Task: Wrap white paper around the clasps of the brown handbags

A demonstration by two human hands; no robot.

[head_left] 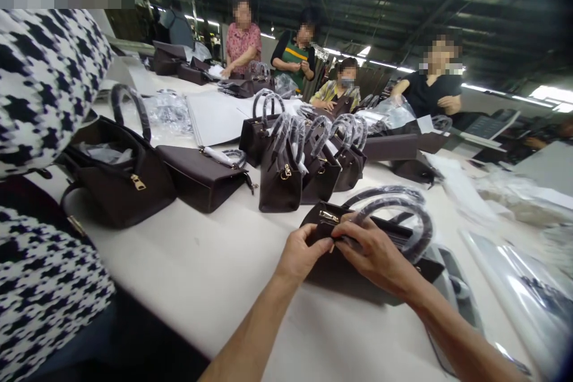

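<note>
We see both hands at work on a dark brown handbag (pixel 340 268) lying on its side on the white table (pixel 215 274), just in front of us; the left hand (pixel 301 252) is curled against the bag's upper edge, its fingers pinching the leather just below the gold clasp (pixel 329 215); the right hand (pixel 373 253) lies over the top of the bag, fingers bent and gripping the edge beside the left, near the base of the wrapped handles (pixel 398 212), which arch up and away to the right; whether either hand pinches some small part we cannot tell. Beyond the bag stands a cluster of upright handbags (pixel 304 170) with their handles wrapped in film; further left lies a flat bag (pixel 201 176), and beside it an open bag (pixel 120 176) near a person in a black-and-white houndstooth top (pixel 40 89); four more people (pixel 340 86) work at the far end of the table; clear plastic bags (pixel 514 262) lie to our right.
</note>
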